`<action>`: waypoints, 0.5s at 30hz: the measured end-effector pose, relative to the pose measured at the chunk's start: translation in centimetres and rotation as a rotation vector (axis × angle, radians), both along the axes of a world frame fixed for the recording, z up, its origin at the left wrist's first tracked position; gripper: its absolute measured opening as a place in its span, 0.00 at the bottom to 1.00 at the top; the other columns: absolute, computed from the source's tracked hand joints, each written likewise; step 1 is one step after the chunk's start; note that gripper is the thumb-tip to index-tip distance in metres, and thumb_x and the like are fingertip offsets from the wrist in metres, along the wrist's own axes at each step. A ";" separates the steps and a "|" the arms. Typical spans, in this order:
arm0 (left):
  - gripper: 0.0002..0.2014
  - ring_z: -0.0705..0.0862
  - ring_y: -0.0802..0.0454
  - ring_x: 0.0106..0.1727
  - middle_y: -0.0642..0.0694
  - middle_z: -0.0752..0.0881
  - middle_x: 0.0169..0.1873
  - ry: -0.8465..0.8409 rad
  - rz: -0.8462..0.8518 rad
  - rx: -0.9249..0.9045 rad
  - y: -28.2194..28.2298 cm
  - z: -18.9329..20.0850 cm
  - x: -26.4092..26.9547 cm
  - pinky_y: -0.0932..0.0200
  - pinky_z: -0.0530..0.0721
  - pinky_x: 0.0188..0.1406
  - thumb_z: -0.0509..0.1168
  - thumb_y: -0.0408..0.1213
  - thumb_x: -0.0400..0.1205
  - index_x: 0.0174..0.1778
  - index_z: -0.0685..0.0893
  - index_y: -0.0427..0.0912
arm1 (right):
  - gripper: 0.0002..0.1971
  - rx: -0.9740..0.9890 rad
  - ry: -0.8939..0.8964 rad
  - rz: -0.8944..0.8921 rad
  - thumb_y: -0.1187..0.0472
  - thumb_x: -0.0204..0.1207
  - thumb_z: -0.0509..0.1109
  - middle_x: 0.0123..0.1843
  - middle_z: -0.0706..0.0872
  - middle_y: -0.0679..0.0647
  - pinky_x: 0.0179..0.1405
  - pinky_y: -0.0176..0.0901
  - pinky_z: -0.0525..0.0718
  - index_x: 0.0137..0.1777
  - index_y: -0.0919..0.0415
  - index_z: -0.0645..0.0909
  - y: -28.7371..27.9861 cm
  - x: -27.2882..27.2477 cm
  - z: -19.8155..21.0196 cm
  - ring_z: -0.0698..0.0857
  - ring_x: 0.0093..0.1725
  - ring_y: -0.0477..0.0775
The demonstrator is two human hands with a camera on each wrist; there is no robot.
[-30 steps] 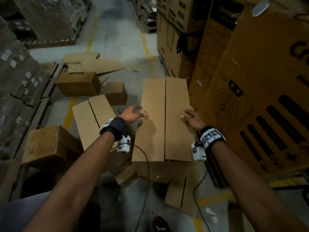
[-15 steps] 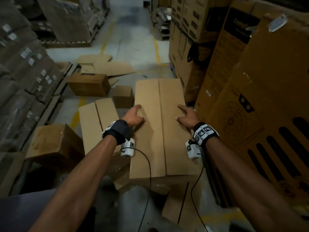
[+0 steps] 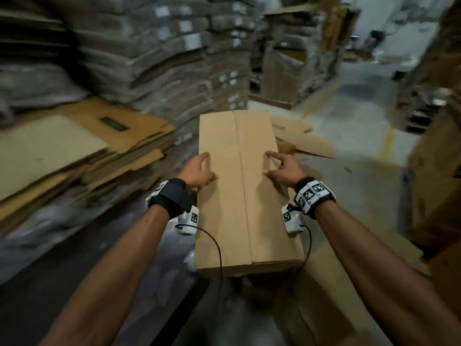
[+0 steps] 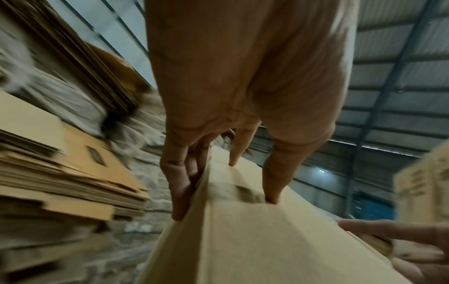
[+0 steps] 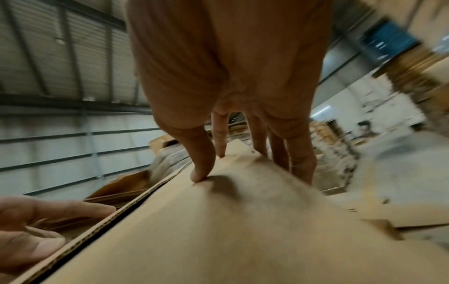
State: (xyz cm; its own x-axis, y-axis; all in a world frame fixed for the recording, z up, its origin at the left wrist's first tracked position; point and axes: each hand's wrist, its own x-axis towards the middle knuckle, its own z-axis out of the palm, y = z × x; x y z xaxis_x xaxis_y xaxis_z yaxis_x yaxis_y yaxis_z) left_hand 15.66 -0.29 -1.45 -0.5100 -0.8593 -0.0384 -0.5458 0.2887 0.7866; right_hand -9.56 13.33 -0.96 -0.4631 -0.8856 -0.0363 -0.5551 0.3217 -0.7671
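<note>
You have the long plain brown cardboard box (image 3: 239,196) between both hands. It points lengthwise away from you, its two top flaps shut and the seam running down the middle. Your left hand (image 3: 198,171) grips the left long edge about halfway along. In the left wrist view the thumb (image 4: 277,182) and forefinger press on the top panel, while the other fingers (image 4: 179,182) wrap down over the edge onto the side wall. Your right hand (image 3: 284,168) mirrors it on the right long edge, with thumb (image 5: 201,163) and forefinger on top and the remaining fingers (image 5: 301,163) curled down the right side. Both hands are closed round the box. The box sits level above the grey concrete floor (image 3: 361,151). I cannot tell whether its underside rests on anything, because the near end hides what is beneath it.

To the left of the box lies a stack of flattened brown cardboard sheets (image 3: 74,151). Behind that rise tall piles of bundled grey-brown cartons with white labels (image 3: 162,58). Just past the box's far right corner, loose flat cardboard pieces (image 3: 304,141) lie on the floor, near a yellow painted line (image 3: 388,143). Each wrist carries a band, the right one with black-and-white marker squares (image 3: 313,194). A thin black cable (image 3: 218,245) hangs across the box's near left corner. Most of the background is blurred.
</note>
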 end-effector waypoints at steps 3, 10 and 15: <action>0.39 0.86 0.51 0.39 0.38 0.86 0.62 -0.004 0.159 -0.008 0.5 0.1 11.2 0.60 0.87 0.35 0.76 0.31 0.80 0.86 0.68 0.43 | 0.34 -0.007 0.016 0.186 0.58 0.76 0.81 0.79 0.79 0.57 0.77 0.45 0.75 0.82 0.45 0.76 -4.0 9.0 0.4 0.78 0.77 0.60; 0.36 0.74 0.45 0.79 0.42 0.74 0.80 -0.051 0.491 0.007 5.2 -2.6 32.4 0.55 0.74 0.75 0.77 0.35 0.79 0.83 0.72 0.44 | 0.31 0.029 -0.051 0.507 0.59 0.77 0.80 0.65 0.84 0.59 0.58 0.38 0.88 0.79 0.41 0.78 -9.4 28.2 -2.6 0.86 0.57 0.57; 0.36 0.73 0.43 0.80 0.42 0.74 0.80 -0.074 0.671 0.096 7.6 -5.9 41.0 0.51 0.74 0.77 0.78 0.36 0.78 0.82 0.72 0.46 | 0.34 0.116 -0.042 0.683 0.57 0.71 0.82 0.72 0.81 0.60 0.64 0.51 0.86 0.76 0.36 0.78 -12.7 37.8 -6.2 0.84 0.65 0.61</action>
